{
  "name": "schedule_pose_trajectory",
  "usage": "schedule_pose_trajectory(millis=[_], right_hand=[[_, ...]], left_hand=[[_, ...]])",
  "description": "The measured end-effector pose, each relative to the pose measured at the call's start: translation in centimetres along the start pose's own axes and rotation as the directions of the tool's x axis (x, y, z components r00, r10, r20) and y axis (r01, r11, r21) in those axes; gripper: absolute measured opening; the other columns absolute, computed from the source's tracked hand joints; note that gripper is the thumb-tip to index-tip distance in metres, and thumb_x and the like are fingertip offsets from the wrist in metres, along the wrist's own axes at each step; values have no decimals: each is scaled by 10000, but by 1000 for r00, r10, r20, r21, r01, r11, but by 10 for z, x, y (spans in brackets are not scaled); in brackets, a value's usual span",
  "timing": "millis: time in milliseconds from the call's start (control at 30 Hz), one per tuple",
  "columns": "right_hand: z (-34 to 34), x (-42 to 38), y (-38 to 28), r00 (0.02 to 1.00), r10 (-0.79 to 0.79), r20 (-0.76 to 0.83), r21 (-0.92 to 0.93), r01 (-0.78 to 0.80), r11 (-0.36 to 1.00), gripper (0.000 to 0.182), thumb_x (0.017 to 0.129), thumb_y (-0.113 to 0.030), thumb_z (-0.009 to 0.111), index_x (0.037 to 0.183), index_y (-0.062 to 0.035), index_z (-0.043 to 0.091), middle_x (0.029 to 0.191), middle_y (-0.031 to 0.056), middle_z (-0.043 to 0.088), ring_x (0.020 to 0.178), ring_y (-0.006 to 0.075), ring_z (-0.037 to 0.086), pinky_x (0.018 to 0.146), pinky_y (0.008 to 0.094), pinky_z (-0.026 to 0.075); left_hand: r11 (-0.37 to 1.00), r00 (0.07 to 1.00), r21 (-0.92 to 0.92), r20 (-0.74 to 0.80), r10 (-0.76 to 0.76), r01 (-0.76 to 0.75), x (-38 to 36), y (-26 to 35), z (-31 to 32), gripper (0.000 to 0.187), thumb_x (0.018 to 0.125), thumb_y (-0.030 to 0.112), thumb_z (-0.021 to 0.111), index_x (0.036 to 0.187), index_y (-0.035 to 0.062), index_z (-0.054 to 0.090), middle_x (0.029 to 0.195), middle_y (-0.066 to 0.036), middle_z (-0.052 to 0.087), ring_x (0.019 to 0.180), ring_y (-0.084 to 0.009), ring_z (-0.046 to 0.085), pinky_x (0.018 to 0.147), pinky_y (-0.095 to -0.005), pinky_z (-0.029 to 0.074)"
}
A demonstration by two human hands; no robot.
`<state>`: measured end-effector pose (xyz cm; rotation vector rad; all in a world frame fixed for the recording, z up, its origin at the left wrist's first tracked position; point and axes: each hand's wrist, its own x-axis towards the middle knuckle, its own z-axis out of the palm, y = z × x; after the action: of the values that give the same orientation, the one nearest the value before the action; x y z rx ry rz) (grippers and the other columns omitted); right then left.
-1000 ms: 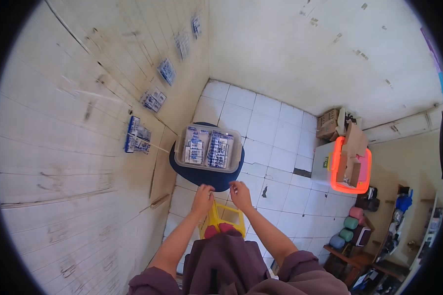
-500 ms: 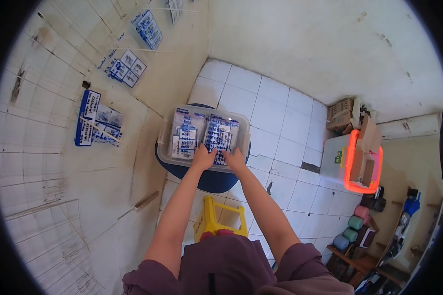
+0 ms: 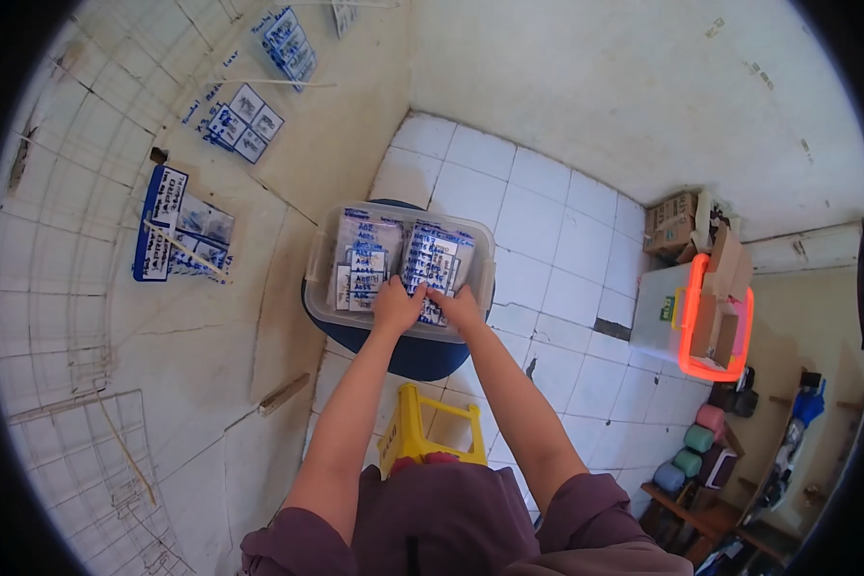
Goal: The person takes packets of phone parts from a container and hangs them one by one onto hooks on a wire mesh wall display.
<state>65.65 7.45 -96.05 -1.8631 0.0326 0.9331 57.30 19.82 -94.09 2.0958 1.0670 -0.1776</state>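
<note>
Our left hand [image 3: 398, 307] and right hand [image 3: 459, 311] meet at the near end of the right stack [image 3: 430, 252]; whether they grip it, we cannot tell. It lies in the box [image 3: 488, 253], beside the left stack [image 3: 366, 257]. We should press evenly from both sides, keeping its edges together.

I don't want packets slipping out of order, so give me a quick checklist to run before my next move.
1. Hands placed: left hand and right hand both at the near end of the right stack of packets: ok.
2. Firm grip: cannot tell, fingertips partly hidden.
3. Clear bin uncovered: ok.
4. Bin resting on the dark blue stand: ok.
5. Left stack of packets lying inside the bin: ok.
</note>
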Motion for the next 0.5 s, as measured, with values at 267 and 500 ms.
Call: schedule_pose_trajectory(millis=[267, 500], right_hand=[[-8, -32, -43, 998, 44, 34, 319, -53, 946, 494, 787, -219, 835, 1130, 70, 627, 1061, 160, 709, 917, 223, 707, 783, 333, 556], [-42, -111, -92, 999, -20, 34, 556, -2, 831, 483, 823, -84, 778, 1241, 44, 572, 1128, 144, 686, 963, 232, 693, 829, 359, 572]], left_hand=[[966, 998, -252, -35, 56, -63, -3, 14, -18, 660, 892, 508, 650, 1199, -73, 580, 1182, -266, 608, 1129, -435, 576, 1000, -453, 424], [969, 983, -177, -85, 162, -175, -65, 66, -58, 677, 875, 496, 681, 1221, -74, 561, 1260, -280, 531, 1191, -409, 524, 1024, -445, 409]])
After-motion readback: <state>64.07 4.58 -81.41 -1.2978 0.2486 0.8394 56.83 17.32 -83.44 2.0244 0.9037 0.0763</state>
